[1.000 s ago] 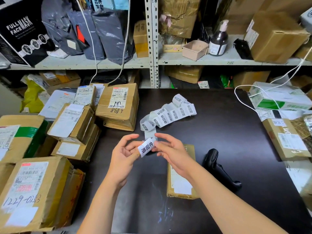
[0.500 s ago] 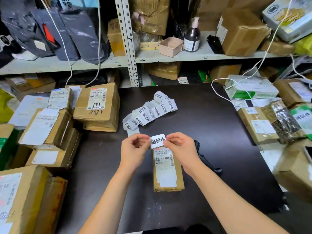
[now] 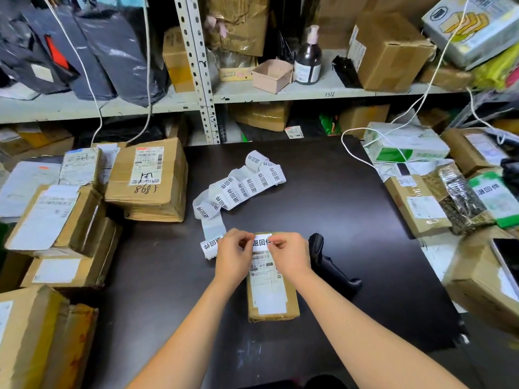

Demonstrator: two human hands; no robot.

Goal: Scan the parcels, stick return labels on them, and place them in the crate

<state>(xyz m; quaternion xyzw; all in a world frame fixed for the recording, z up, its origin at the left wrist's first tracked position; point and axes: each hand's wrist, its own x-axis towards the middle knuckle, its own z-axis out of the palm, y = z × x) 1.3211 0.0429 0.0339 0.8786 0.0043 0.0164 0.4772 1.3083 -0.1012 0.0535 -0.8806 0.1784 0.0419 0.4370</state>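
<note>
Return label (image 3: pixel 261 242): white sticker, bold black print "退回件"; its right edge is hidden under fingers.
Left hand (image 3: pixel 233 256): fingers curled, thumb and fingertips pinching the sticker's left end.
Right hand (image 3: pixel 292 255): same pinch on the sticker's right end.
Parcel (image 3: pixel 271 290): slim brown box at 6 o'clock on the dark table (image 3: pixel 351 209), long axis running 12 to 6. Its shipping slip has a barcode; the text is too small to read.
Sticker position: over the parcel's 12 o'clock end. Cannot tell whether it touches yet.
Label strip (image 3: pixel 238 189): loose coil at 12 o'clock of the hands, "退回件" repeated along it.
Scanner (image 3: pixel 328 265): black, lying just beside the parcel at 3 o'clock.
Box (image 3: pixel 148 181): at 10 o'clock, handwritten "898" below its slip.
Packet (image 3: pixel 490 192): at 3 o'clock, green edge, also marked "退回件".
</note>
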